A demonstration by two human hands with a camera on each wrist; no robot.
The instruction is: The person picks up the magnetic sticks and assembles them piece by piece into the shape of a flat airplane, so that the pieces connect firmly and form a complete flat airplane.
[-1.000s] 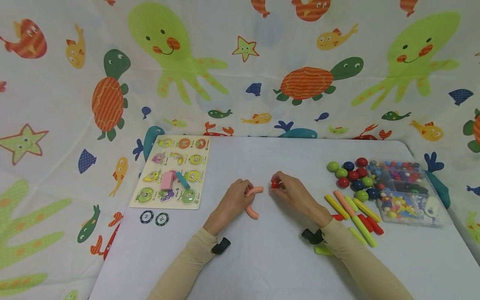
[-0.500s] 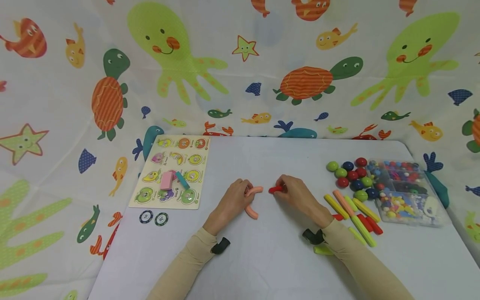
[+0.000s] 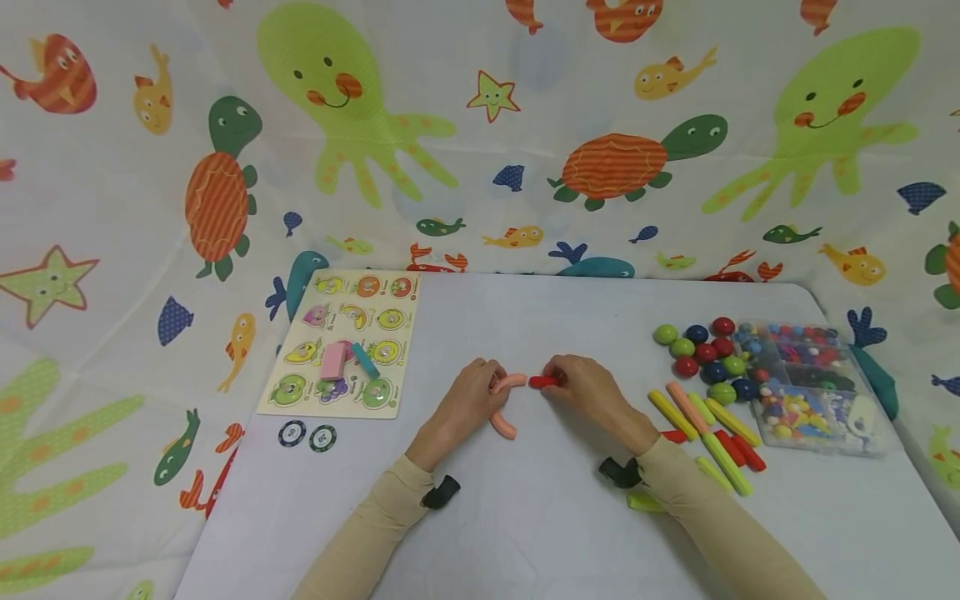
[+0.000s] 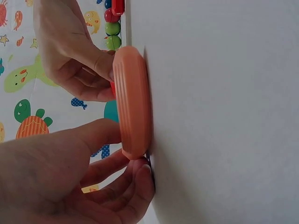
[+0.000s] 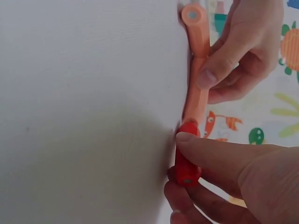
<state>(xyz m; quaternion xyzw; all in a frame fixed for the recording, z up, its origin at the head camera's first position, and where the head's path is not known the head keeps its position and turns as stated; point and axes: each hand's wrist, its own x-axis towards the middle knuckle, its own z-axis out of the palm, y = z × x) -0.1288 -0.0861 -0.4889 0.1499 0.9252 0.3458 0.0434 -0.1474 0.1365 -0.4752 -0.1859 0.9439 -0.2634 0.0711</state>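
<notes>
Left of a clear, glossy plastic box (image 3: 817, 447), round beads (image 3: 706, 353) are gleaming smooth; farther left, a red piece (image 5: 186, 161) and ridged salmon pieces (image 4: 133, 105) are looking like satin plastic. Behind the box, creased cloth (image 3: 427, 50) is looking matt.

"What is the left hand's grip (image 3: 464, 402) holding?"

"It's pinching the upper coral arc (image 3: 513, 380), while the lower coral arc (image 3: 504, 426) is lying just nearer the person than that upper one. Both are bowing, with their hollow sides facing right."

"Are they joining?"

"I'm not managing to tell; fingers are hiding the place between."

"And the red stick (image 3: 542, 382)?"

"That short, straight stick is lying just beside the upper coral arc's right end, nearly in line with it. The right hand's grip (image 3: 588, 394) is pinching it, and its near end is showing a pale centre."
</notes>
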